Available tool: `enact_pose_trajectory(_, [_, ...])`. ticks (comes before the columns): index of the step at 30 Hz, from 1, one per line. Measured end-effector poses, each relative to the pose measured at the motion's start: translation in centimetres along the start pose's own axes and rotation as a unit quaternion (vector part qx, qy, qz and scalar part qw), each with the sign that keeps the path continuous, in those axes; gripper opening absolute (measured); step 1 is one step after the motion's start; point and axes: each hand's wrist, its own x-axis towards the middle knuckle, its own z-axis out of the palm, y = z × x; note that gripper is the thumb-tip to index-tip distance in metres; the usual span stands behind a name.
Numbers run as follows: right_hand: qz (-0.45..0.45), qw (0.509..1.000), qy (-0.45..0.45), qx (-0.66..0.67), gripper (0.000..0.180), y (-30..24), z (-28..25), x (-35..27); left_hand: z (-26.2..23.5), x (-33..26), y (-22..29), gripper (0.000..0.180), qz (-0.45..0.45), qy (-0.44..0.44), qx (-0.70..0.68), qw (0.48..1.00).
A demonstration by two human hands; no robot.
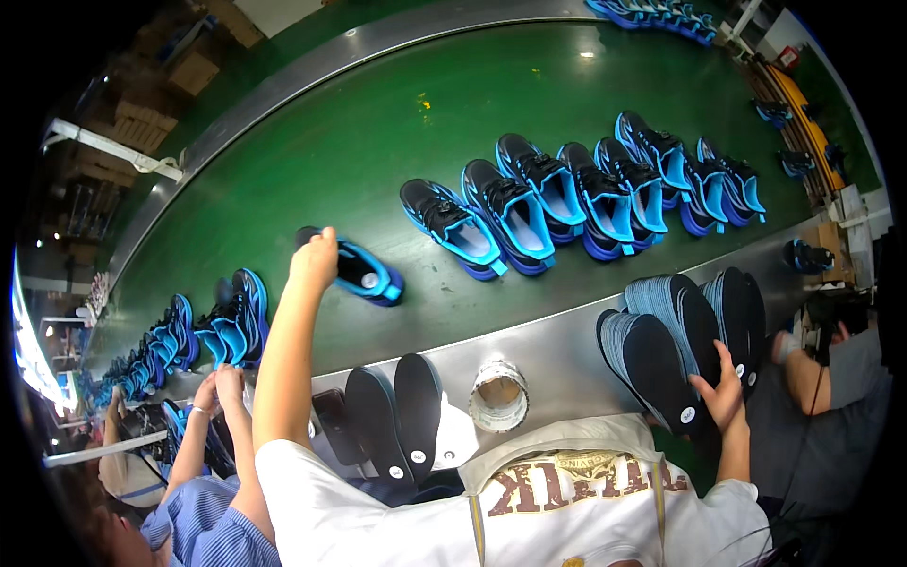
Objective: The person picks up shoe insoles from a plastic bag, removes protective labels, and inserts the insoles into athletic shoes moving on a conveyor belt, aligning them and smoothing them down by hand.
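My left hand (319, 257) is closed around the front of a black shoe with blue lining (382, 282), on the green surface left of centre. The shoe's heel opening faces me, with a pale round spot visible inside; its toe is partly hidden by my hand. At the right, my right hand (726, 389) lies against stacked black insoles (647, 359), thumb and forefinger spread apart. The insoles have blue-grey edges, and a white round sticker marks the top one's heel. More insole stacks (682, 304) stand right beside them.
Several similar shoes (515, 213) stand in a row across the green belt (378, 132); others (248, 312) are at left. On the metal edge sit two loose insoles (417, 397), a dark phone-like slab (333, 423) and a white roll-like container (499, 395). Co-workers (203, 510) work at both sides.
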Motion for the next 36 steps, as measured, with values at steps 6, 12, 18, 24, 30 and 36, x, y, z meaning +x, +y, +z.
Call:
enact_pose_trajectory(6, [-0.072, 0.993, 0.095, -0.023, 0.038, 0.7, -5.0, 2.4, -4.0, -2.4, 5.1, 0.056, 0.055, 0.16, -0.179, 0.969])
enact_pose_trajectory(12, [-0.287, 0.957, -0.002, 0.038, 0.017, -14.7, -2.5, 12.7, 3.1, 1.5, 15.6, 0.073, 0.064, 0.209, -0.461, 0.86])
enact_pose_trajectory(18, [-0.174, 0.783, -0.484, -0.348, 0.019, -15.6, -3.4, 13.2, 3.0, 3.5, 16.1, 0.046, -0.07, 0.195, -0.586, 0.783])
enact_pose_trajectory(24, [-0.32, 0.85, -0.414, -0.061, 0.011, -21.2, -4.8, 17.1, 2.8, 1.9, 16.0, 0.043, -0.123, 0.173, -0.67, 0.712])
enact_pose_trajectory(30, [-0.256, 0.873, -0.409, -0.075, 0.024, -25.8, 8.9, 18.3, 1.9, -0.2, 18.3, 0.038, -0.116, 0.208, -0.641, 0.729])
enact_pose_trajectory(36, [-0.43, 0.861, -0.187, -0.196, 0.014, -24.8, 22.3, 17.0, 3.3, 0.5, 16.5, 0.045, -0.089, 0.167, -0.686, 0.702])
